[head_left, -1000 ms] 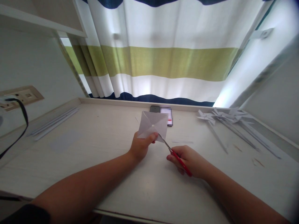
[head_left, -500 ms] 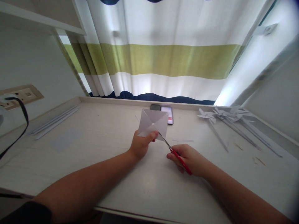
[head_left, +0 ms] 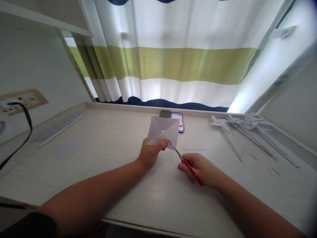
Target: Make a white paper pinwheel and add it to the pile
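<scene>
My left hand [head_left: 150,154] pinches a white square of paper [head_left: 163,131] with diagonal creases, holding it upright above the pale desk [head_left: 104,155]. My right hand [head_left: 201,168] grips red-handled scissors [head_left: 186,163], whose blades point up-left and meet the paper's lower edge near my left thumb. Whether the blades are apart is too small to tell.
A phone [head_left: 173,119] lies behind the paper near the desk's back edge. Several white paper pinwheels on sticks [head_left: 237,127] lie at the back right. Paper strips [head_left: 59,127] lie at the left. A wall socket with a black cable [head_left: 21,100] is far left. A striped curtain [head_left: 173,62] hangs behind.
Almost nothing differs; the paper and both hands stay in place, with only a slight shift of the view.
</scene>
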### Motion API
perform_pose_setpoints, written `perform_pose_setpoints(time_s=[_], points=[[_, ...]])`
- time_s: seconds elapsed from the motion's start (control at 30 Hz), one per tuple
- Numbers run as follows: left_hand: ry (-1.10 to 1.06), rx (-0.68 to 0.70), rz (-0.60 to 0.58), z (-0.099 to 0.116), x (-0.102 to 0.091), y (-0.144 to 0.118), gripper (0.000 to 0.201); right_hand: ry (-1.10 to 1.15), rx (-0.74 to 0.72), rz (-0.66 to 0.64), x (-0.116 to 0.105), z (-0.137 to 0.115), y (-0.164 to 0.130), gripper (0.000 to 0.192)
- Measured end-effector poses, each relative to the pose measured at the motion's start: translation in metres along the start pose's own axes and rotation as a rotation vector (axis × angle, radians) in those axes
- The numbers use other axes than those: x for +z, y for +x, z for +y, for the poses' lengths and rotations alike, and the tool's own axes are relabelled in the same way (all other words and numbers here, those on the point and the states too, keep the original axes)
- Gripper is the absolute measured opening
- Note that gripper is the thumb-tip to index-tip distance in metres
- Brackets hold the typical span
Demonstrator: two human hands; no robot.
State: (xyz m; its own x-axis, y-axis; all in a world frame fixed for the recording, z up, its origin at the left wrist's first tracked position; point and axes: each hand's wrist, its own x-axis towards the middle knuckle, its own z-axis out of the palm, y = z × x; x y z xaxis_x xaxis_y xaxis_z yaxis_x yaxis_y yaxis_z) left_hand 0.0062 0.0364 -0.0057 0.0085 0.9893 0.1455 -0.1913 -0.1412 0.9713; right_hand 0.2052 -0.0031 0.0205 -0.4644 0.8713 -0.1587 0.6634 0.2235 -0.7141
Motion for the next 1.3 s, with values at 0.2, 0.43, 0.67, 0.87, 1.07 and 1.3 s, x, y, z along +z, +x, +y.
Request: perform_pose_setpoints(time_s=[0.2, 0.43, 0.67, 0.87, 1.07, 1.3], points=[[0.017, 0.02, -0.006, 0.0011, 0.0002, -0.0005, 0.024, -0.017, -0.004, 0.0, -0.001, -0.0027, -0.0006, 0.032], [-0.012, -0.016, 0.03, 0.0052, 0.0027, -0.0026, 0.023, -0.016, -0.001, -0.003, -0.0013, -0.0037, -0.0014, 0.034], [-0.003, -0.004, -0.034, -0.0004, 0.0008, -0.0027, 0.022, 0.001, -0.007, -0.01, -0.0012, -0.0027, -0.0021, 0.034], [0.042, -0.009, -0.061, -0.0004, -0.0007, -0.0015, 0.024, 0.006, 0.003, -0.005, -0.0004, -0.0048, -0.0014, 0.037], [0.029, -0.032, -0.044, 0.0021, 0.0008, -0.0016, 0.025, 0.015, 0.011, -0.009, -0.0003, -0.0088, 0.0002, 0.04], [0.016, -0.046, -0.032, 0.0023, 0.0019, -0.0013, 0.025, 0.032, 0.019, 0.0, 0.0022, -0.009, 0.0005, 0.04]])
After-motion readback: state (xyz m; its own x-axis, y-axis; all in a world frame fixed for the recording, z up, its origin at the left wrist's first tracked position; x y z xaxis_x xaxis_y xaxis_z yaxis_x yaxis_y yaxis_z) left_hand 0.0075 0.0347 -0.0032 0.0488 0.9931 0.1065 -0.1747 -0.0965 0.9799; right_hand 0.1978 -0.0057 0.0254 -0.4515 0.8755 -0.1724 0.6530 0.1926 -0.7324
